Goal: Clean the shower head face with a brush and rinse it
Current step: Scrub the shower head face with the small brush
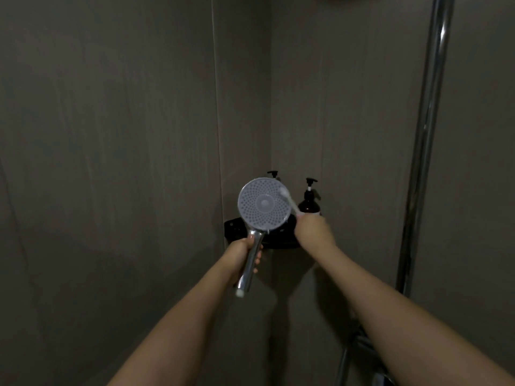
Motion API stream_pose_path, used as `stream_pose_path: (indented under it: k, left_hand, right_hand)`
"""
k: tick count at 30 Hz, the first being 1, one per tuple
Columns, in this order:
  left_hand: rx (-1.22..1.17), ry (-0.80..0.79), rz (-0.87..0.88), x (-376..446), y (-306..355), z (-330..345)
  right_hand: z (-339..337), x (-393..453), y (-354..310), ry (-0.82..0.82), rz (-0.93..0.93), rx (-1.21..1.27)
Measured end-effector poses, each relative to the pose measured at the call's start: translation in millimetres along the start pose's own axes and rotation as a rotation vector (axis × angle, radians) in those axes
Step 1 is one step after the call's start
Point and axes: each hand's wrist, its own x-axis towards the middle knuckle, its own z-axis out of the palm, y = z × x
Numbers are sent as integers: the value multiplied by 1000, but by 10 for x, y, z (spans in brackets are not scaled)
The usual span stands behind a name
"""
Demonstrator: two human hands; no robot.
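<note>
Scrubbing looks underway: the left hand [245, 253] grips the shower head [262, 208] by its handle, face toward the camera, while the right hand [313, 228] presses the brush [288, 198] on its upper-right edge; rinsing remains.

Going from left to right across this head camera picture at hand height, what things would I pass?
Left hand gripping the chrome handle → round shower head → brush on its face → right hand → dark pump bottle → chrome riser pipe.
</note>
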Motion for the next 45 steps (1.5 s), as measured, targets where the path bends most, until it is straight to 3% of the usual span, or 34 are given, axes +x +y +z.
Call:
stream_pose_path:
  k: [2,5,9,13,18,23,25,27,32,35,39,45]
  left_hand:
    - [-7,6,3,-7,-15,4]
    - [-50,5,17,-17,-12,9]
    - [-48,1,-6,-31,-36,18]
    - [-61,-5,-22,-48,-86,88]
    - [-47,2,-46,-69,-221,243]
    - [-113,-11,-62,-85,-358,483]
    - [-135,-18,-65,-96,-383,539]
    - [-142,-20,-55,-105,-392,555]
    - [-101,21,-40,-111,-476,499]
    - [-135,22,-58,-121,-537,524]
    - [-204,-28,-58,-188,-600,647]
    - [-241,-21,-43,-268,-797,837]
  right_hand:
    - [-30,-24,32,114,-11,20]
    - [65,-129,97,-40,-58,-24]
    - [28,-93,264,104,3,-28]
    - [133,-189,358,2,-10,27]
    - [22,-192,534,231,127,188]
    - [-10,-411,469,72,-46,133]
    - [-35,-426,532,-111,-50,5]
    - [-95,-416,676,-191,14,-123]
    - [-269,-435,898,1,174,-148]
    - [-199,-543,772,110,31,-81]
    - [101,-704,619,12,-109,3]
    - [412,-942,776,-116,12,129]
